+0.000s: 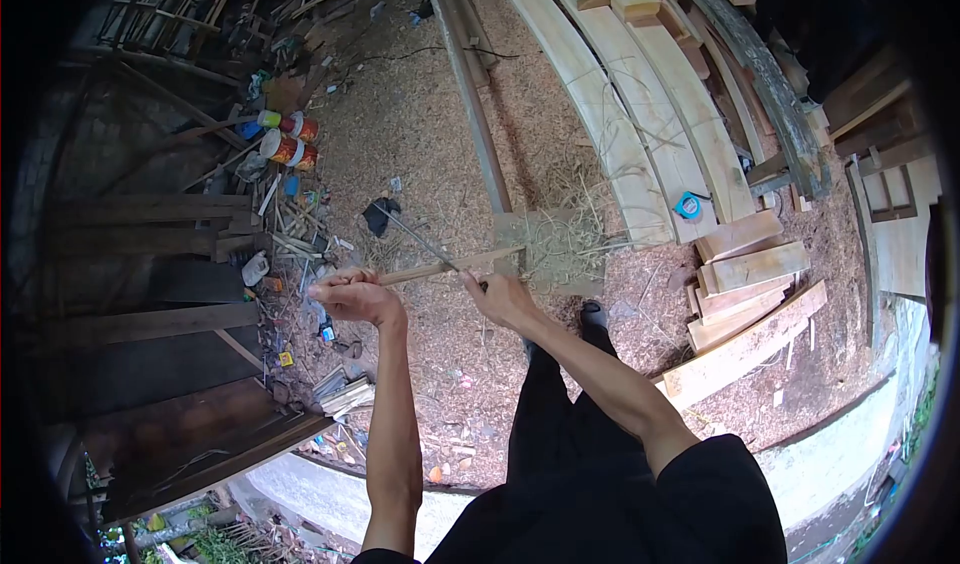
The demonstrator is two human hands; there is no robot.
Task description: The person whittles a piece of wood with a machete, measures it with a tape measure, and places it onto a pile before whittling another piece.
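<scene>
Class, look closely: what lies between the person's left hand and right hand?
In the head view, a thin wooden strip runs across between the left hand and the right hand, above ground littered with wood chips.

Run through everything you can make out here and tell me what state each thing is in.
Left hand: gripping the wooden strip.
Wooden strip: held; far-end contact unclear.
Right hand: closed on the long thin tool.
Long thin tool: crossing the strip.
Wood curls: loose, tangled.
Long planks: lying side by side.
Tape measure: resting near the plank ends.
Short boards: piled, overlapping.
</scene>
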